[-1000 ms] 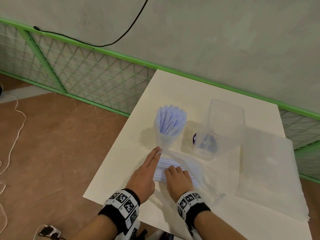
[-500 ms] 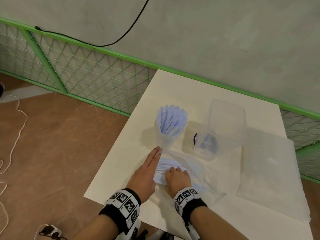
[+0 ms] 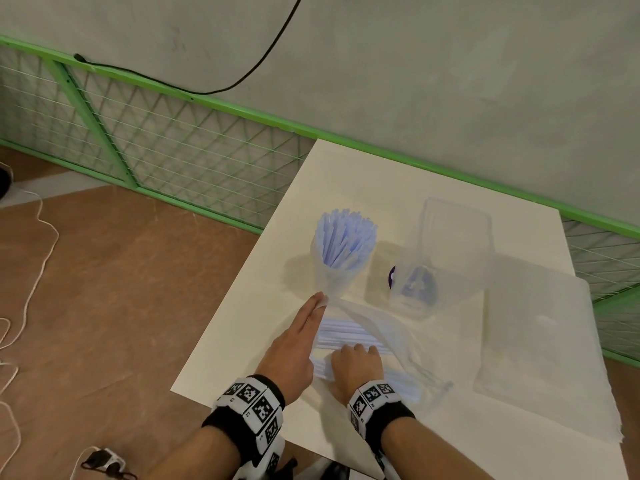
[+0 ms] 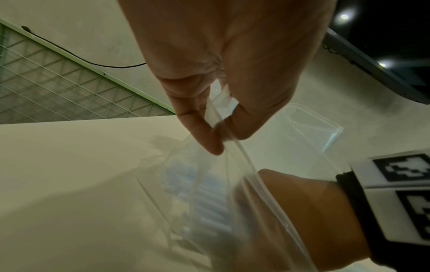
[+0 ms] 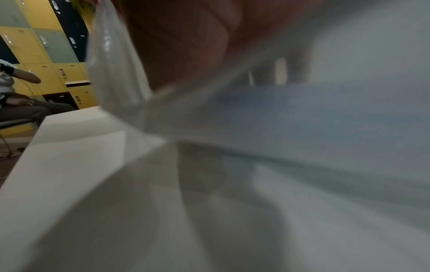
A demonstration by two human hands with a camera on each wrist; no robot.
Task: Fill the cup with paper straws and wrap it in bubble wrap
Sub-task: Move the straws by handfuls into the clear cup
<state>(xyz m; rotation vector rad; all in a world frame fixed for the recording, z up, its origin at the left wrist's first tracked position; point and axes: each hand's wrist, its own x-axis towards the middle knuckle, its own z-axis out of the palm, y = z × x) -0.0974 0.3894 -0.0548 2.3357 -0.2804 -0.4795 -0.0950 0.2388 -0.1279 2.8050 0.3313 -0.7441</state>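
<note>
The left hand pinches the rim of a clear plastic bag between thumb and fingers, holding its mouth open — the other fingers lie straight, pointing toward the cup. The right hand is inside the bag, its fingers curled over a bundle of white paper straws lying on the table. Just beyond the left fingertips the cup stands upright, already packed with straws. To the right of the cup, past the right fingers, stands a clear plastic container. Farther right, well apart from both hands, a sheet of bubble wrap lies flat.
</note>
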